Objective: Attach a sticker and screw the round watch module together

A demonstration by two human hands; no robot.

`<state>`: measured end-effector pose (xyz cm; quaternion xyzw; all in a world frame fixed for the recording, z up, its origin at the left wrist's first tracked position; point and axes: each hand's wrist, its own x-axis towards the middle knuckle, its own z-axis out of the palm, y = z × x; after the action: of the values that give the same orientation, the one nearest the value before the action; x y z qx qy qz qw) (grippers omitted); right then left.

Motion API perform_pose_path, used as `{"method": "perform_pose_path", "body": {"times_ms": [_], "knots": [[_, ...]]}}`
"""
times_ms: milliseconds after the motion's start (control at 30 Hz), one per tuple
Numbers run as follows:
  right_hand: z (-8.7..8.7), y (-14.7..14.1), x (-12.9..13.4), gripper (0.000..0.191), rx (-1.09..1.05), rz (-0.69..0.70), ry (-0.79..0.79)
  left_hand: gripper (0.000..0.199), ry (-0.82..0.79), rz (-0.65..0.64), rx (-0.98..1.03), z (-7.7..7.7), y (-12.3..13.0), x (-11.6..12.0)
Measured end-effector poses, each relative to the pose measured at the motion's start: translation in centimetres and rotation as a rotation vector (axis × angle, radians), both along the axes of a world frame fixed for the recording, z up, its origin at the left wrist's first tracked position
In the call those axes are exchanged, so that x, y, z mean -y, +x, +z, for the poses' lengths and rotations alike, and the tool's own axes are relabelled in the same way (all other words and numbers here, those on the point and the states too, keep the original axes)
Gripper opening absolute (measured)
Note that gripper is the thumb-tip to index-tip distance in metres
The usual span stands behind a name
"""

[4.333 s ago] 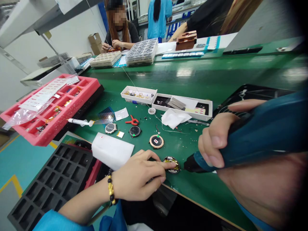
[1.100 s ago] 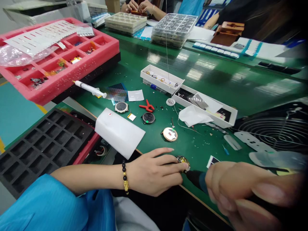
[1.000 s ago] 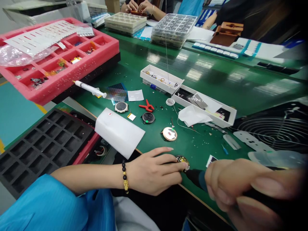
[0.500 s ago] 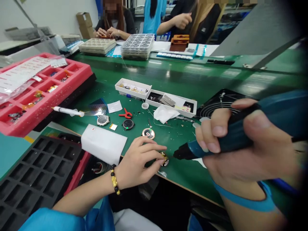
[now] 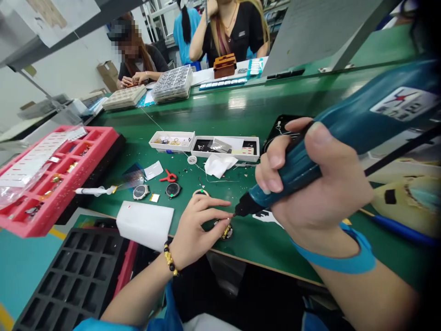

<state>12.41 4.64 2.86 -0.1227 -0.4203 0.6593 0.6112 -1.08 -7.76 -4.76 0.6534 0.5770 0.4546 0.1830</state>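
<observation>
Apparently for aim, right hand [image 5: 325, 191] clamps electric screwdriver [image 5: 354, 122] slantwise, tip near left hand [image 5: 193, 230], watch case [image 5: 227, 231] beneath left fingertips; cannot tell whether thumb and forefinger meet

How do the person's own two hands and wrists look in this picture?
The left hand is ungloved, with a black-and-gold beaded bracelet and a blue sleeve farther up. The right hand, also ungloved, has a blue wristband.

We see a pale wall [image 5: 86, 59], a glossy green bench [image 5: 237, 120] reflecting light, and teal floor [image 5: 20, 271] with yellow stripes [image 5: 6, 317].
</observation>
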Motion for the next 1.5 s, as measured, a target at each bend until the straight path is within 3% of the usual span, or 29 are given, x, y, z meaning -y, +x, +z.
{"method": "perform_pose_path", "body": {"times_ms": [400,1500], "knots": [[-0.2,-0.4,0.5,0.015,-0.002,-0.006,0.014,0.005,-0.008,0.069,-0.017,-0.5,0.2,-0.1],[-0.5,-0.4,1.3,0.015,0.006,0.070,0.112,0.006,-0.023,0.054,-0.062,-0.2,0.2,0.0]]}}
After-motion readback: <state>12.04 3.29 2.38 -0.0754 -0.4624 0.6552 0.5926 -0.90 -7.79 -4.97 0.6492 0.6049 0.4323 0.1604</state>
